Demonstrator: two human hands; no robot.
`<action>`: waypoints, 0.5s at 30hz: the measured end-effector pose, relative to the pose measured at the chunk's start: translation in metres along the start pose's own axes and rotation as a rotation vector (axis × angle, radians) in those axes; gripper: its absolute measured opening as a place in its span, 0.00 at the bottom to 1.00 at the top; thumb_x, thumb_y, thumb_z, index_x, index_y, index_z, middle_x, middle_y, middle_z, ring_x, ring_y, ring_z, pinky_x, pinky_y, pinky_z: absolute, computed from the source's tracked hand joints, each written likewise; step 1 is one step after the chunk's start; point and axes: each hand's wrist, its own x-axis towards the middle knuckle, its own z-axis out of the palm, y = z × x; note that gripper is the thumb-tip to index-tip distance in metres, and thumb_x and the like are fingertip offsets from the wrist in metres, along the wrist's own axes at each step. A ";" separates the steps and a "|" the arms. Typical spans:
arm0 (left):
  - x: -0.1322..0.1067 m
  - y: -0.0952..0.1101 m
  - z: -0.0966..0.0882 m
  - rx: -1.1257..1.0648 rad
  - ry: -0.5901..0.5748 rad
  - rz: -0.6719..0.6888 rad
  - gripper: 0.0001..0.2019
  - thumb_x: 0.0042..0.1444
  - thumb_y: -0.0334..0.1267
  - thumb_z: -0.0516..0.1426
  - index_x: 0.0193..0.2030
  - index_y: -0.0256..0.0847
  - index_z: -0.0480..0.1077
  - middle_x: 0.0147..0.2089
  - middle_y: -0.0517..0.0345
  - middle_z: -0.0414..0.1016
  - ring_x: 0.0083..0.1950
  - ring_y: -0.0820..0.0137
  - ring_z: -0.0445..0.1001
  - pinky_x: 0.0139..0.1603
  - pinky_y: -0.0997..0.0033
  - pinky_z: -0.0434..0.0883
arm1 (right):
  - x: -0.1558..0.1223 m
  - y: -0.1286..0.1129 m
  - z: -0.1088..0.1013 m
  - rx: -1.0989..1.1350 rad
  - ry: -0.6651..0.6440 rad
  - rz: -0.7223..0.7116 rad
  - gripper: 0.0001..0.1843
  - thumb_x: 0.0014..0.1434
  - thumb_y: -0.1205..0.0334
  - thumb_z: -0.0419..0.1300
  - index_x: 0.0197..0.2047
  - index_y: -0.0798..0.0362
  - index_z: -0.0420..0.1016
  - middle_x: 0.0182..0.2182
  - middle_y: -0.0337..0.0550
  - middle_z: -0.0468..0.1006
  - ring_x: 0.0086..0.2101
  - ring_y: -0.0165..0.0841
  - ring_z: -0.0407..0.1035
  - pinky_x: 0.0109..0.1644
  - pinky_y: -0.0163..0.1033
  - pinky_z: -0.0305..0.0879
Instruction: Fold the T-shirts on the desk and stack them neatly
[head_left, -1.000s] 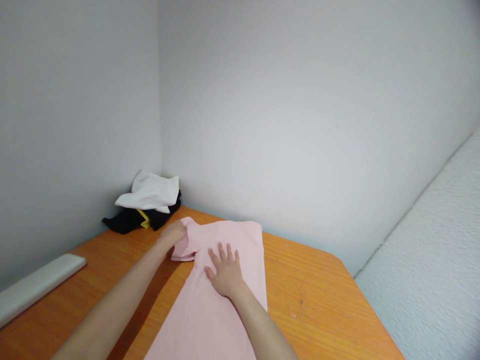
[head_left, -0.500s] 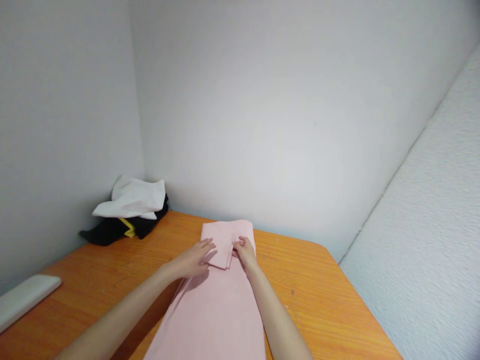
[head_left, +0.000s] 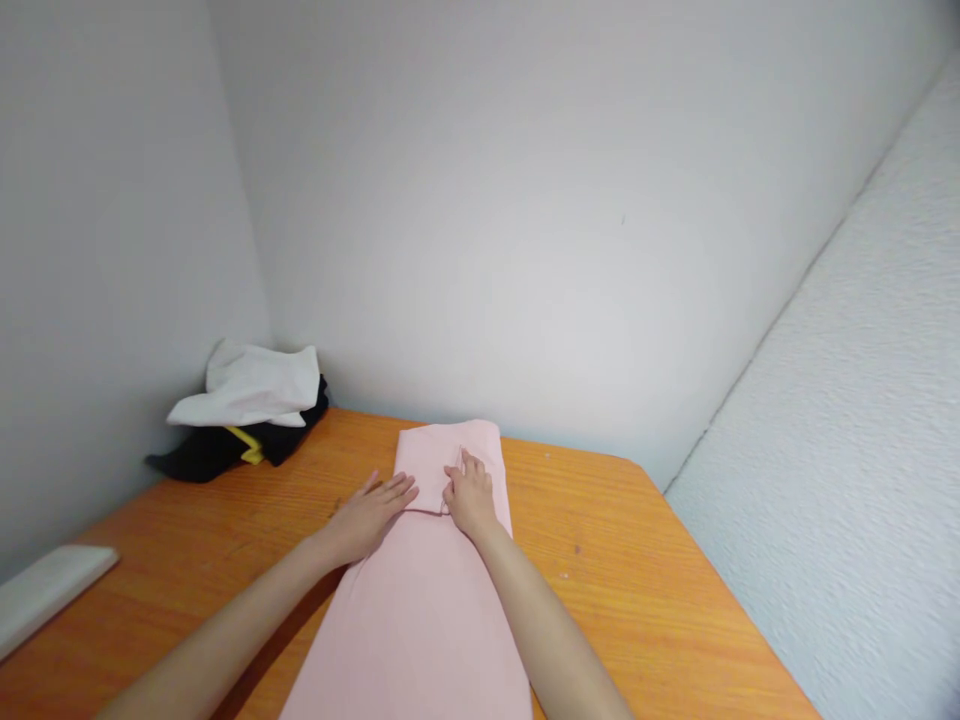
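Observation:
A long pink cloth (head_left: pixel 420 620) lies lengthwise over the table, its kind of garment not clear. At its far end a smaller flap (head_left: pixel 427 465) is folded down on top of the cloth. My left hand (head_left: pixel 375 515) rests at the left edge of that flap, fingers stretched out and flat, fingertips touching the fabric. On the flap's right edge lies my right hand (head_left: pixel 470 493), with its fingers spread a little and pressing on the cloth. Neither hand grips anything that I can see.
On the orange wooden table (head_left: pixel 600 570), a white cloth (head_left: pixel 259 385) lies over a black cloth (head_left: pixel 214 450) with a yellow strip (head_left: pixel 246 443) in the back left corner. A flat white object (head_left: pixel 56 590) lies at the left edge. Walls (head_left: pixel 480 200) border the table's back.
My right hand has gone from fingering the flap's layered edge to lying over it. My left hand has slid slightly left and flattened. The view has shifted a little.

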 end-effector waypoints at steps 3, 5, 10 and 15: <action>0.004 0.012 -0.013 -0.006 -0.012 -0.002 0.29 0.59 0.29 0.48 0.68 0.47 0.58 0.72 0.52 0.53 0.74 0.63 0.49 0.71 0.41 0.34 | -0.002 -0.004 -0.005 -0.178 0.040 -0.056 0.22 0.66 0.59 0.48 0.60 0.50 0.70 0.71 0.43 0.43 0.69 0.41 0.34 0.69 0.51 0.37; 0.006 0.022 -0.014 -0.013 0.034 -0.004 0.26 0.63 0.39 0.49 0.68 0.47 0.59 0.72 0.50 0.53 0.74 0.60 0.47 0.71 0.40 0.32 | -0.001 -0.001 -0.008 -0.228 0.046 -0.055 0.27 0.68 0.52 0.45 0.66 0.52 0.62 0.72 0.44 0.40 0.70 0.39 0.29 0.70 0.51 0.30; 0.002 0.033 0.010 -0.049 0.084 -0.039 0.28 0.67 0.52 0.42 0.71 0.47 0.53 0.74 0.52 0.45 0.75 0.60 0.43 0.72 0.46 0.41 | 0.001 0.022 -0.009 -0.260 -0.146 0.112 0.41 0.67 0.38 0.38 0.72 0.59 0.48 0.71 0.49 0.42 0.70 0.40 0.31 0.70 0.51 0.28; -0.002 0.024 0.021 -0.048 0.121 -0.037 0.26 0.68 0.52 0.42 0.71 0.52 0.53 0.75 0.56 0.45 0.75 0.63 0.45 0.72 0.52 0.44 | 0.001 0.036 -0.012 -0.268 -0.189 0.155 0.42 0.66 0.36 0.36 0.72 0.55 0.46 0.71 0.41 0.40 0.70 0.41 0.29 0.70 0.49 0.31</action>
